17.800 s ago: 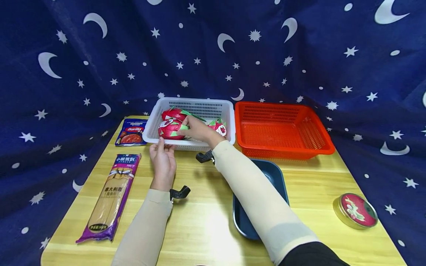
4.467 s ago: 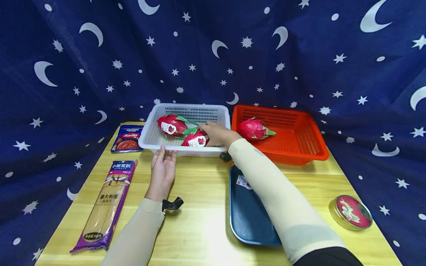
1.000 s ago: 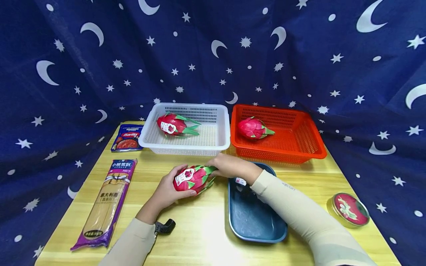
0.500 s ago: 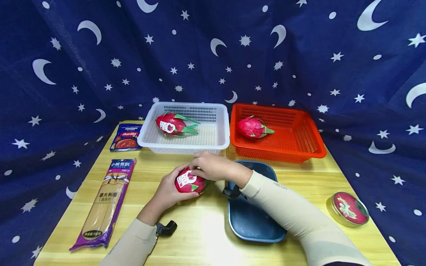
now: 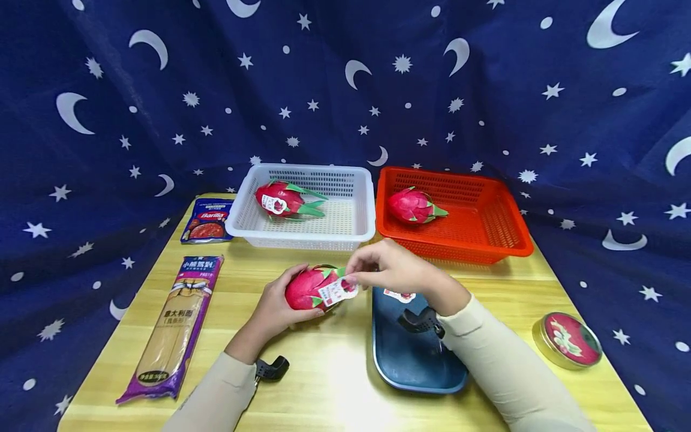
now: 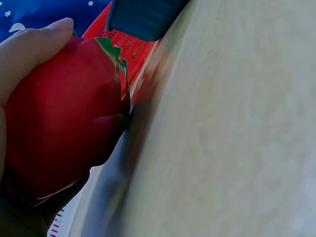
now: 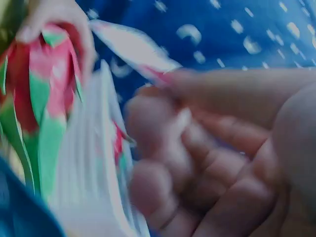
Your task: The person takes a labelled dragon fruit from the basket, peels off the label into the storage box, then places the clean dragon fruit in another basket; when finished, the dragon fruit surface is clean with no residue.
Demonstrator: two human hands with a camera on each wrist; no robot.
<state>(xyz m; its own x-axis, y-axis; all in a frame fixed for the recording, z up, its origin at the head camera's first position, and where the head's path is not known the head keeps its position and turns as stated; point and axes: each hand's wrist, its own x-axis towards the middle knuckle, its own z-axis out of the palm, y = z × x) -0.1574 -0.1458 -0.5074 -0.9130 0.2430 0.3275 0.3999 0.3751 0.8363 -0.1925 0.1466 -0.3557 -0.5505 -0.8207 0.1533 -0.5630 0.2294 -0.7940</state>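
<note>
My left hand (image 5: 275, 307) holds a pink dragon fruit (image 5: 306, 288) just above or on the table, gripping it round its left end; the left wrist view shows the thumb lying along the smooth fruit (image 6: 64, 113). Between thumb and forefinger, my right hand (image 5: 402, 271) pinches a white label sticker (image 5: 339, 291) by one end. The right wrist view, though blurred, shows this sticker (image 7: 133, 47) apart from the fruit. Another sticker (image 5: 399, 295) lies at the far end of the dark blue tray (image 5: 415, 372), partly below the right hand.
A white basket (image 5: 345, 240) holds one labelled dragon fruit (image 5: 281, 200). Beside it, a red basket (image 5: 480, 231) holds a dragon fruit (image 5: 412, 206) showing no label. Left lie a sauce pouch (image 5: 207, 222) and a pasta packet (image 5: 178, 324); right stands a round tin (image 5: 569, 340).
Earlier, one dragon fruit came into the red basket and another left the white basket for my left hand. Within the last half second, my right hand has peeled off its sticker, moving right.
</note>
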